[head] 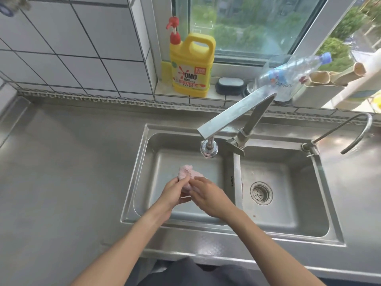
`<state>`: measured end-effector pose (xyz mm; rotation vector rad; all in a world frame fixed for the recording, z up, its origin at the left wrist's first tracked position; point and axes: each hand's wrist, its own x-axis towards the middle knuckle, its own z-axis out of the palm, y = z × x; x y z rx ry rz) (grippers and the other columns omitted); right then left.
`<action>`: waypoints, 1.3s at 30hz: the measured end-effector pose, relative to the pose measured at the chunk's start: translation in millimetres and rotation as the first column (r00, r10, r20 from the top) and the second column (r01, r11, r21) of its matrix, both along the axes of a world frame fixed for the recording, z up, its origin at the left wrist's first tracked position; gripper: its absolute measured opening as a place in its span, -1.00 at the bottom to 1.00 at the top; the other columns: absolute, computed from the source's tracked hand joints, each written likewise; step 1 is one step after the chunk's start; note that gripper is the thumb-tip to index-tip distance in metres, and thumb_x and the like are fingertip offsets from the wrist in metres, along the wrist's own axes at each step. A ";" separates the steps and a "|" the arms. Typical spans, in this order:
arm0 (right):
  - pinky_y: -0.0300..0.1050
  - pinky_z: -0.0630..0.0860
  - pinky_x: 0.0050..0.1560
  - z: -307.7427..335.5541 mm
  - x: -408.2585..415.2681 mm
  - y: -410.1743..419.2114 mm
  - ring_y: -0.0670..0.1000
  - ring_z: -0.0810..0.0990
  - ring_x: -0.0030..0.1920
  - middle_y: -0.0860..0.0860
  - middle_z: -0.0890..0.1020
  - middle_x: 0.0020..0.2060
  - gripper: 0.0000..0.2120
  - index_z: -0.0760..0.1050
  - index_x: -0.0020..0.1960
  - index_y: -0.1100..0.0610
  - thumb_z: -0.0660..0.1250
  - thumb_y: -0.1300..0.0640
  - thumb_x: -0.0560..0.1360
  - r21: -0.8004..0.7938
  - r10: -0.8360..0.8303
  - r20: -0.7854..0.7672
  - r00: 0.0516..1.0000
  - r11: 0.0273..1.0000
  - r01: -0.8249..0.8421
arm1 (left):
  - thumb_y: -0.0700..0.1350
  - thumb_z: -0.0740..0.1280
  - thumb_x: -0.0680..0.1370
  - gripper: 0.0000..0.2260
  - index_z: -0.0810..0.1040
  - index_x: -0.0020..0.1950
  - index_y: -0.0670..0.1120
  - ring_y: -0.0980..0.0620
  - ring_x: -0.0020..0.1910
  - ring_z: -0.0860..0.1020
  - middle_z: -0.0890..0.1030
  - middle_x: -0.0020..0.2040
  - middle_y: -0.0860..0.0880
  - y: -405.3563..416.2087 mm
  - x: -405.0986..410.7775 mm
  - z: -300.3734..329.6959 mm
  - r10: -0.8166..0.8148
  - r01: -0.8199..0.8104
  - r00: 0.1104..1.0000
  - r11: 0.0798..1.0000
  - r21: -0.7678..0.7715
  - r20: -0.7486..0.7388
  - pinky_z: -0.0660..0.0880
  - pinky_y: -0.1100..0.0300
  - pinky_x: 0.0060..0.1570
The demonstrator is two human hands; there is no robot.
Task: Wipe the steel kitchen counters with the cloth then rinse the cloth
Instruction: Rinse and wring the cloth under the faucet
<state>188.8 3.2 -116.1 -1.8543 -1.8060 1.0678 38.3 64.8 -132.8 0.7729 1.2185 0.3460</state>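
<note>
A small pink cloth [186, 176], bunched into a wad, is held over the left basin of the steel double sink [144, 162]. My left hand [172, 195] grips its lower left side and my right hand [210, 196] grips its right side, fingers closed on the fabric. The wad sits below and in front of the faucet head [208, 148]; I see no water stream. The steel counter [68, 172] stretches to the left of the sink.
The right basin has a round drain strainer [261, 193]. A thin curved second tap [356, 133] stands at the right. On the window sill sit a yellow detergent jug [191, 67], a dark soap dish [229, 86] and a clear plastic bottle [288, 76]. Tiled wall behind.
</note>
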 end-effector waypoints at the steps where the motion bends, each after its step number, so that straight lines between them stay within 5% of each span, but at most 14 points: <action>1: -0.05 0.48 0.09 -2.5 4.6 -0.9 0.05 0.54 0.21 -0.01 0.58 0.22 -0.71 0.54 0.36 0.01 0.26 0.08 0.66 -0.024 -0.009 0.002 1.000 1.000 0.009 | -0.01 0.29 0.68 -0.81 0.68 0.10 -0.04 -0.04 -0.11 0.71 0.76 -0.13 -0.05 1.8 1.2 -2.8 -0.007 0.007 1.000 1.000 -0.003 -0.009 0.65 -0.04 0.17; 4: 0.04 0.46 0.36 -6.9 25.8 -5.3 0.04 0.52 0.39 -0.02 0.54 0.42 -0.64 0.52 0.45 -0.01 0.28 0.04 0.66 -0.074 -0.088 0.049 0.995 0.993 0.092 | -0.07 0.23 0.70 -0.80 0.66 0.08 -0.02 -0.03 -0.14 0.72 0.76 -0.17 -0.03 7.9 3.6 -11.4 -0.014 0.014 0.999 1.000 -0.013 -0.049 0.67 0.05 0.03; 8: 0.05 0.53 0.23 -7.0 65.1 -0.3 0.14 0.61 0.25 0.07 0.64 0.22 -0.73 0.60 0.31 0.11 0.31 0.09 0.64 0.041 -0.370 0.185 0.910 0.928 0.369 | -0.10 0.23 0.68 -0.81 0.65 0.03 -0.02 0.00 -0.16 0.72 0.76 -0.14 -0.02 16.8 8.0 -19.0 -0.022 0.021 0.996 1.000 -0.010 -0.084 0.67 0.07 -0.01; 12: 0.10 0.51 0.09 2.6 93.8 23.2 0.23 0.55 0.20 0.17 0.55 0.16 -0.71 0.51 0.23 0.22 0.35 0.04 0.62 0.201 -0.571 0.324 0.755 0.821 0.534 | -0.11 0.24 0.67 -0.83 0.62 -0.01 -0.01 0.01 -0.16 0.71 0.75 -0.14 0.00 23.8 13.7 -23.9 -0.050 0.052 0.992 0.999 0.008 -0.115 0.67 0.04 0.01; 15: 0.18 0.49 0.13 4.6 106.6 47.2 0.29 0.49 0.28 0.22 0.48 0.22 -0.59 0.41 0.28 0.26 0.31 -0.05 0.63 0.094 -0.502 0.475 0.723 0.846 0.525 | -0.11 0.23 0.68 -0.85 0.60 0.03 -0.02 0.02 -0.16 0.70 0.73 -0.07 -0.04 27.9 17.6 -24.9 -0.065 0.069 0.990 0.997 0.028 -0.126 0.69 0.08 -0.02; 17: 0.18 0.48 0.20 1.3 111.6 60.7 0.30 0.51 0.31 0.22 0.50 0.30 -0.58 0.38 0.32 0.26 0.22 -0.07 0.68 -0.031 -0.450 0.478 0.754 0.849 0.527 | -0.12 0.23 0.68 -0.85 0.60 0.02 -0.03 0.08 -0.24 0.69 0.72 -0.10 -0.02 30.0 20.1 -23.5 -0.066 0.072 0.990 0.997 0.042 -0.127 0.67 0.17 -0.15; 19: 0.15 0.47 0.19 -4.4 113.9 71.2 0.31 0.55 0.28 0.25 0.55 0.30 -0.61 0.40 0.30 0.27 0.13 -0.05 0.71 -0.087 -0.419 0.480 0.770 0.851 0.517 | -0.12 0.23 0.68 -0.86 0.59 0.06 -0.05 0.04 -0.20 0.68 0.71 -0.08 -0.04 31.5 22.4 -23.9 -0.065 0.071 0.990 0.996 0.045 -0.127 0.66 0.11 -0.07; 22: 0.08 0.45 0.06 -11.7 115.8 81.6 0.32 0.59 0.23 0.25 0.60 0.24 -0.68 0.46 0.26 0.27 0.13 0.03 0.72 -0.088 -0.402 0.536 0.742 0.848 0.523 | -0.12 0.24 0.68 -0.86 0.59 0.11 -0.07 -0.05 -0.10 0.65 0.70 -0.03 -0.08 34.3 24.9 -25.6 -0.062 0.068 0.990 0.997 0.044 -0.124 0.66 0.06 0.01; 27: 0.00 0.39 -0.07 -23.9 126.2 78.2 0.30 0.63 0.15 0.22 0.63 0.15 -0.82 0.49 0.19 0.24 0.21 0.25 0.63 -0.117 -0.342 0.609 0.716 0.854 0.507 | -0.11 0.25 0.68 -0.87 0.60 0.05 -0.05 0.04 -0.21 0.64 0.69 -0.11 -0.02 35.4 31.2 -31.5 -0.074 0.082 0.988 0.995 0.056 -0.133 0.63 0.22 -0.25; 32: 0.02 0.40 -0.09 -31.7 126.6 77.5 0.33 0.62 0.12 0.26 0.61 0.13 -0.85 0.48 0.16 0.26 0.17 0.28 0.65 -0.069 -0.350 0.582 0.734 0.878 0.474 | -0.12 0.25 0.67 -0.86 0.60 0.11 -0.08 -0.04 -0.11 0.66 0.70 -0.01 -0.09 39.6 36.9 -38.0 -0.067 0.074 0.989 0.996 0.049 -0.135 0.67 0.01 0.04; 36: 0.02 0.40 -0.08 -34.5 122.6 77.7 0.34 0.62 0.12 0.28 0.62 0.12 -0.81 0.50 0.17 0.28 0.14 0.32 0.64 -0.054 -0.357 0.565 0.744 0.883 0.465 | -0.12 0.25 0.67 -0.87 0.59 0.09 -0.08 -0.07 -0.06 0.63 0.68 0.02 -0.11 42.0 41.6 -41.5 -0.060 0.068 0.988 0.996 0.052 -0.142 0.65 0.10 -0.10; 39: 0.05 0.43 -0.05 -34.5 121.1 76.7 0.36 0.62 0.13 0.30 0.62 0.13 -0.80 0.48 0.19 0.30 0.13 0.33 0.65 -0.043 -0.359 0.562 0.745 0.887 0.460 | -0.12 0.25 0.67 -0.87 0.59 0.10 -0.07 -0.08 -0.06 0.61 0.68 0.02 -0.11 43.1 46.2 -43.3 -0.064 0.072 0.989 0.996 0.058 -0.136 0.65 0.04 -0.01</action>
